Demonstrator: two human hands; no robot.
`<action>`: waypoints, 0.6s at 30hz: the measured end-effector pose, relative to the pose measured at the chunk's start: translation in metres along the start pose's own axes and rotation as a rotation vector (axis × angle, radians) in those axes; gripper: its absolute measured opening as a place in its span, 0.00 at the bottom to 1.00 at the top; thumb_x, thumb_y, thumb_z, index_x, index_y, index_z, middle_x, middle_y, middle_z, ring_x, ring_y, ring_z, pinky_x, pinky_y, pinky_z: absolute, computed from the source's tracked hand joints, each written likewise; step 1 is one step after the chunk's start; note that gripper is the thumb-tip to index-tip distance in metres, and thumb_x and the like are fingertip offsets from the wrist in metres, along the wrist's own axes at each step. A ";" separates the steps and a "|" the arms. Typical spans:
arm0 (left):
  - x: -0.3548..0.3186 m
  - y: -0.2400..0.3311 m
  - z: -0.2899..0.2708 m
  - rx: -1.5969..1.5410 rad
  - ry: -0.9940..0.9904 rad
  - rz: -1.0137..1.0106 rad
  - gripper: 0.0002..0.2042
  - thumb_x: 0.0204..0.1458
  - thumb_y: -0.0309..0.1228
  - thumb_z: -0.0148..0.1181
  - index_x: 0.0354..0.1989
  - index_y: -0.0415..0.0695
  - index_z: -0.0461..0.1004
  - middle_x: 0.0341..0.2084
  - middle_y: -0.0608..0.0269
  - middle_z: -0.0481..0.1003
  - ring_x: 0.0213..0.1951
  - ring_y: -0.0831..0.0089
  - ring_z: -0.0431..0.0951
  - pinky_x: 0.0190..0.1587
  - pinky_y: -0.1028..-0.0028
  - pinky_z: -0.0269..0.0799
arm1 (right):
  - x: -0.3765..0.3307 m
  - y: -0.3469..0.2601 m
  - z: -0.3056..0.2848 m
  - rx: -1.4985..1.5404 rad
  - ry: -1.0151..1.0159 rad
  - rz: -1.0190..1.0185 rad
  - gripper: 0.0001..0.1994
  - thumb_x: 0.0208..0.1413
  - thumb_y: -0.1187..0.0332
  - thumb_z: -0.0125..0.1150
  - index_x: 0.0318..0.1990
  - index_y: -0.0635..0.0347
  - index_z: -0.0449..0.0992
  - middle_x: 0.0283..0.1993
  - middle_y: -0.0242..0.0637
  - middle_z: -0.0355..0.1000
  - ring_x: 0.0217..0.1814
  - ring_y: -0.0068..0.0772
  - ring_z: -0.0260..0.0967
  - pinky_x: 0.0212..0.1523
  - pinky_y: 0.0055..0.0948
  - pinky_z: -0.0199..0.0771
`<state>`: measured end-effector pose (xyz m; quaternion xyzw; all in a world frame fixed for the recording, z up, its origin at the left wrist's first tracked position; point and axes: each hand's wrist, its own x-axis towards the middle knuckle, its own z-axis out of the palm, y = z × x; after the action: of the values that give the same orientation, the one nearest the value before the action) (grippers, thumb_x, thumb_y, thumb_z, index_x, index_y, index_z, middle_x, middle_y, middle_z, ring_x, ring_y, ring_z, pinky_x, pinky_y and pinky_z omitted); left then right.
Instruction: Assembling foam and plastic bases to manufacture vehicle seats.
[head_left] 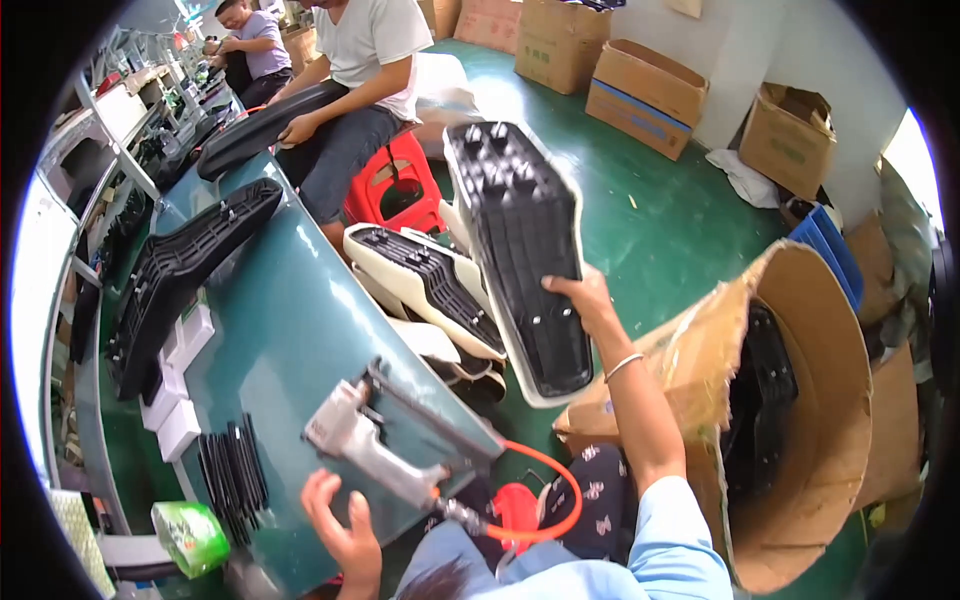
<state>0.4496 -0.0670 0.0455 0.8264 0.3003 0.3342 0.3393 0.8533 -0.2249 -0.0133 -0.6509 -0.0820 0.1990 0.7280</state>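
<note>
My right hand (588,301) is closed round the side of a long seat (520,225), out past the table's right edge. Its black ribbed plastic base faces me, with cream foam showing round the rim. My left hand (342,528) is open at the table's near edge, fingers apart and nothing in them. Just beyond it a grey pneumatic staple gun (365,440) lies on the table (300,320), joined to an orange air hose (578,497). Several more cream foam seats with black bases (425,280) are piled beside the table, below the held seat.
A large open cardboard box (815,400) holding black bases stands at my right. On the table are a black seat base (190,270), black strips (232,478), white blocks (180,420) and a green packet (190,538). A co-worker (370,50) sits ahead by a red stool (392,185).
</note>
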 end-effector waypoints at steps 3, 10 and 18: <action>0.000 0.004 0.007 0.324 -0.147 0.039 0.17 0.49 0.34 0.55 0.44 0.37 0.65 0.48 0.45 0.62 0.50 0.50 0.62 0.56 0.58 0.54 | 0.055 0.056 0.007 0.035 -0.058 0.131 0.19 0.35 0.79 0.65 0.40 0.71 0.75 0.35 0.41 0.75 0.33 0.32 0.73 0.39 0.29 0.74; 0.005 -0.015 0.019 0.547 -0.094 0.123 0.18 0.44 0.37 0.60 0.42 0.40 0.70 0.45 0.46 0.68 0.47 0.48 0.65 0.52 0.53 0.59 | 0.162 0.156 0.031 -0.081 -0.140 0.215 0.19 0.35 0.78 0.67 0.40 0.70 0.75 0.34 0.40 0.75 0.30 0.30 0.73 0.34 0.26 0.74; -0.007 -0.030 0.014 0.608 -0.086 0.161 0.14 0.56 0.38 0.46 0.37 0.39 0.71 0.40 0.44 0.71 0.42 0.52 0.68 0.49 0.57 0.62 | 0.213 0.243 -0.002 -0.503 -0.160 0.233 0.25 0.38 0.67 0.71 0.46 0.67 0.74 0.39 0.45 0.75 0.38 0.36 0.74 0.43 0.35 0.74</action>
<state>0.4482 -0.0591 0.0123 0.9245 0.3052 0.2199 0.0616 1.0033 -0.1239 -0.2814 -0.7982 -0.1106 0.3054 0.5074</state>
